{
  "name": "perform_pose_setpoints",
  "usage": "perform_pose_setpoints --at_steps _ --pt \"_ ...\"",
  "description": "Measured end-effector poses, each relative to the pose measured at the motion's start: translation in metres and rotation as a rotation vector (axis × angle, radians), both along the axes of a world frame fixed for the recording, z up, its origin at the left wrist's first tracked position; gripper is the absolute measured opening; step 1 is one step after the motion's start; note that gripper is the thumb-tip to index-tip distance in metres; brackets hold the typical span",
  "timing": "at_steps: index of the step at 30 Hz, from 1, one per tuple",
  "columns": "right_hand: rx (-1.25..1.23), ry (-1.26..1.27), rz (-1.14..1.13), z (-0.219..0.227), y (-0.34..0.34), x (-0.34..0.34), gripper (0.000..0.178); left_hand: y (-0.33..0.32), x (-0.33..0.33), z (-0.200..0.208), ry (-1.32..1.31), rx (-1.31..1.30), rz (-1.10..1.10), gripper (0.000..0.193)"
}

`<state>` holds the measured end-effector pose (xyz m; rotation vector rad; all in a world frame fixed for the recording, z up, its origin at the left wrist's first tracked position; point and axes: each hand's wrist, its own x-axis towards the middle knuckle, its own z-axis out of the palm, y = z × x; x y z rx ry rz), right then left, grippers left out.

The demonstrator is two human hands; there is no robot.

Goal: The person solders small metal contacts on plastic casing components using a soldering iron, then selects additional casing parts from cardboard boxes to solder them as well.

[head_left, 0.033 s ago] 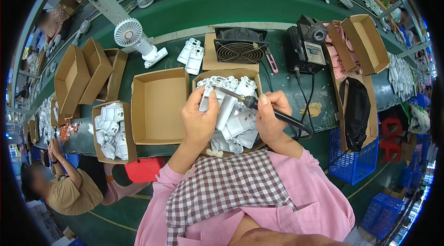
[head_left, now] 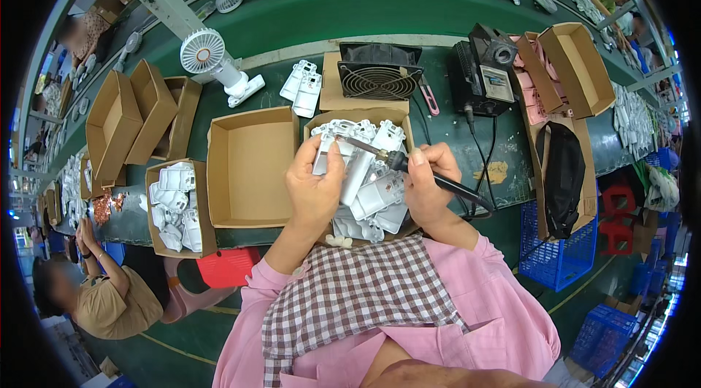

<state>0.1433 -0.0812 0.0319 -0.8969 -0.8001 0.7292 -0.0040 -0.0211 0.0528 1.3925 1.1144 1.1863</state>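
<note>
My left hand pinches a white plastic housing piece between thumb and fingers. A soldering iron with a black handle lies in the grip of my right hand. Its metal tip points left and reaches the piece by my left fingertips; whether it touches is too small to tell. Both hands are over a cardboard box full of white plastic housings, close in front of my checked apron.
Left are a cardboard box, a smaller box of white parts and a white handheld fan. Behind stand a black fume fan and a black soldering station; cords hang at right. A co-worker sits at left.
</note>
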Motion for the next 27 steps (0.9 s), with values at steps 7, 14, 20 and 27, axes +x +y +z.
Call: perform_pose_setpoints --at_steps 7,14,20,27 --pt "0.053 -0.016 -0.088 -0.003 -0.001 0.013 0.015 0.018 -0.015 -0.023 0.179 0.222 0.023 0.039" --pt "0.025 0.084 -0.102 -0.003 -0.008 0.019 0.017 0.008 -0.015 -0.024 0.7 0.385 -0.101 0.044" --pt "-0.009 0.07 -0.114 -0.003 -0.009 0.02 0.019 -0.01 -0.03 -0.008 0.873 0.433 -0.026 0.042" --pt "-0.002 0.094 -0.136 -0.015 -0.014 0.031 0.017 -0.051 -0.074 0.017 1.398 -0.363 -0.443 0.039"
